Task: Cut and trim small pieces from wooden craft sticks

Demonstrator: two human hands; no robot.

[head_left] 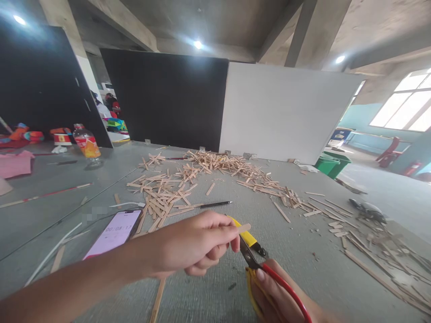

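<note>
With left hand, pinching wooden stick above grey table; with right hand, gripping red-and-yellow-handled cutters just below it. Could nick left hand by snipping too close, or drop stick through loose pinching.

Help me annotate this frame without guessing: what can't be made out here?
All in the head view:
Red-handled cutter, tips: hidden behind left hand and wooden stick.
Wooden stick, gripped end: covered by left hand.
Right hand, lower part: cut off by bottom edge.
Smartphone, lower edge: partly behind left forearm; smallest text too blurred.
</note>
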